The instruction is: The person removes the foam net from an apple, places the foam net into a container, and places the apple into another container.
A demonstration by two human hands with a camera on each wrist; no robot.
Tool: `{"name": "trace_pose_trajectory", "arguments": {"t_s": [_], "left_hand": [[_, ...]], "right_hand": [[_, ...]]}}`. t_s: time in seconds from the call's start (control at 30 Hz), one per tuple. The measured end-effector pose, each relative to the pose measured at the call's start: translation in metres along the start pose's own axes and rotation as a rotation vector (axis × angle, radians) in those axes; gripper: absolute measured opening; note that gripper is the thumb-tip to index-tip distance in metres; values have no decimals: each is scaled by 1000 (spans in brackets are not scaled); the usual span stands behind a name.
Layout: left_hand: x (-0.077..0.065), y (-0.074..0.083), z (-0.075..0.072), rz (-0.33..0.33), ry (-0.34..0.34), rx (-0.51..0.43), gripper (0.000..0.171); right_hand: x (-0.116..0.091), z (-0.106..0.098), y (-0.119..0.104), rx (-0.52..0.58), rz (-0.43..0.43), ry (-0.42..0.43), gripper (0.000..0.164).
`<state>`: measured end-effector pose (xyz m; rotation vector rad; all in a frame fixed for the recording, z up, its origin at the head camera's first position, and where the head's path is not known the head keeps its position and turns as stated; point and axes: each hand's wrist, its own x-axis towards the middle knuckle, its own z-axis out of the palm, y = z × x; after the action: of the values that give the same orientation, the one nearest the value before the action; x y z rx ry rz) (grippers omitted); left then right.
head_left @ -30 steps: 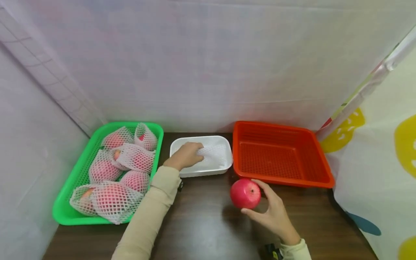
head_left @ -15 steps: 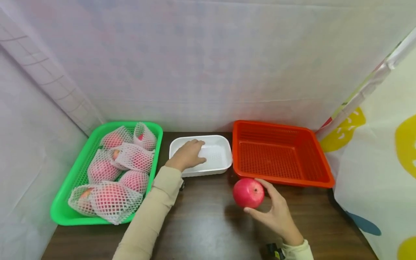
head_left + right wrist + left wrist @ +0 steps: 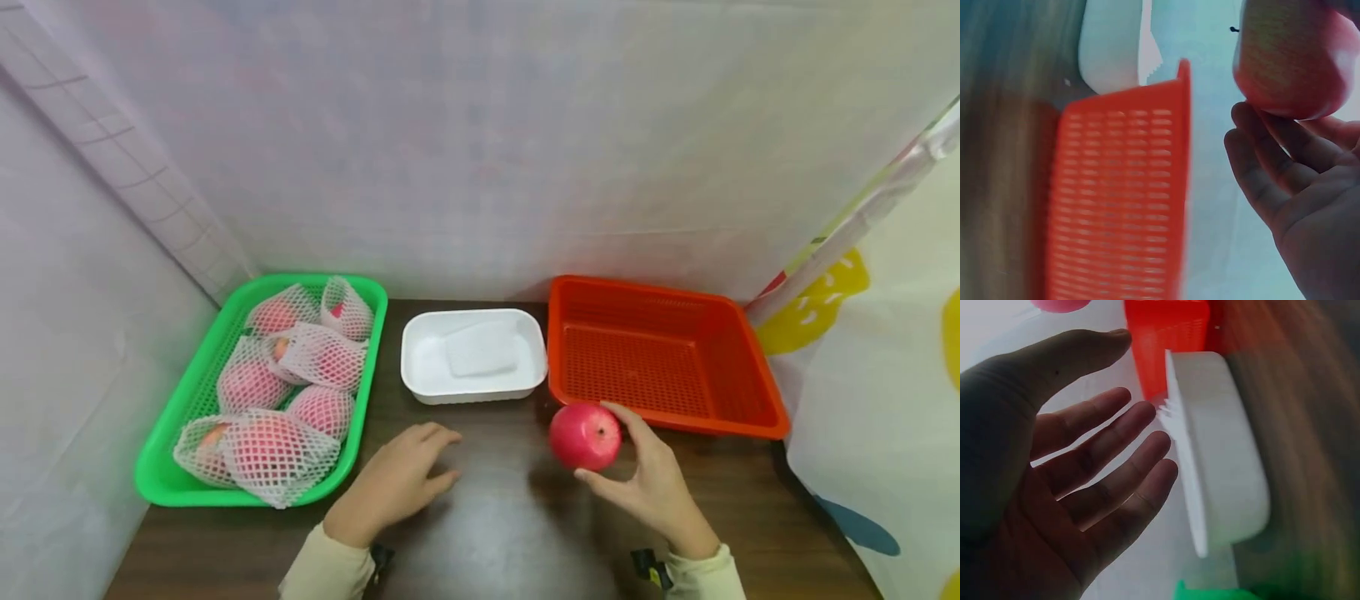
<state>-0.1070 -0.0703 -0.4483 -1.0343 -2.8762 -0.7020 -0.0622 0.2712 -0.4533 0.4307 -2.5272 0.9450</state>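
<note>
My right hand holds a bare red apple between thumb and fingers, in front of the red basket. In the right wrist view the fingers support the apple from one side. My left hand is over the table between the green basket and the apple, its fingers relaxed and parted. The left wrist view shows that hand with nothing in its grasp. Beyond it stands a white tray with a flattened white foam net sleeve inside.
On the left, a green basket holds several apples in white foam nets. A red plastic basket stands close to the white tray's right side. Pale cloth walls rise behind and beside the dark wooden table.
My left hand has let go of the foam net sleeve in the white tray and drawn back toward me. The right hand keeps holding the apple in nearly the same place.
</note>
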Motion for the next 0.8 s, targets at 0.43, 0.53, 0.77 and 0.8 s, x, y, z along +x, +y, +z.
{"name": "trace_pose_trajectory", "arguments": {"t_s": [0.43,0.53,0.77,0.8], "left_hand": [[-29,-12,8,-73,27,-69,34],[-35,-12,8,-84,36,-76,33],[-43,-13,8,-118,28,-90,31],[-44,-13,8,-123,27,-89,30]], "right_hand": [[119,-54,31,-122,89,-231,84],[150,-52,49,-113,174,-305,84],[194,-24,97,-168,300,-470,84],[197,-18,103,-177,310,-490,84]]}}
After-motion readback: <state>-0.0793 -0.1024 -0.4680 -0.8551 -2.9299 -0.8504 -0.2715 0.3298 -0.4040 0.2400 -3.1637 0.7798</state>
